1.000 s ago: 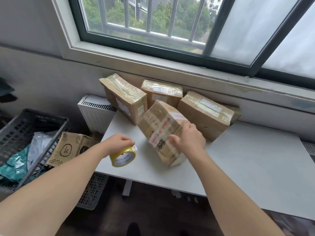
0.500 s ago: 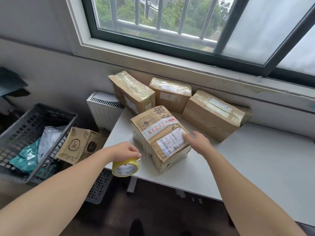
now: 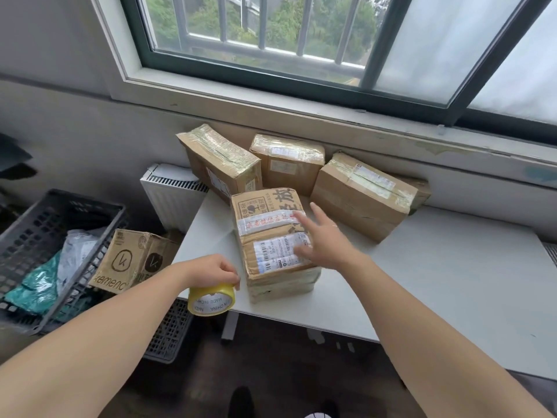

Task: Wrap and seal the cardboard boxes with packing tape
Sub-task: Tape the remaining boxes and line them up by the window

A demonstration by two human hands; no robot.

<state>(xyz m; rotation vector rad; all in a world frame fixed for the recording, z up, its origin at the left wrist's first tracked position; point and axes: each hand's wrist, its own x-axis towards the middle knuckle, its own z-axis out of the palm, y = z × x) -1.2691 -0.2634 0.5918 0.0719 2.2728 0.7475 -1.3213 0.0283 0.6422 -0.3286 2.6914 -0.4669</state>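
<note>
Repositioned: printed box (image 3: pixel 268 257), earlier tipped on edge, now lies flat near the table (image 3: pixel 452 297) front-left corner.
Left hand (image 3: pixel 211 271): fingers curled round yellow tape roll (image 3: pixel 211 300), just off the front edge.
Right hand (image 3: pixel 324 241): fingers straight, spread on the box top.
Far edge: three taped boxes (image 3: pixel 287 164).
Risk: the loose tape end, not discernible, may have stuck back onto the roll.
Box underside hidden.

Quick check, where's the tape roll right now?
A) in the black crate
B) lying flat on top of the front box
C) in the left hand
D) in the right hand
C: the left hand grips the yellow tape roll just left of the front box, while the right hand is spread open over that box's top.
</note>
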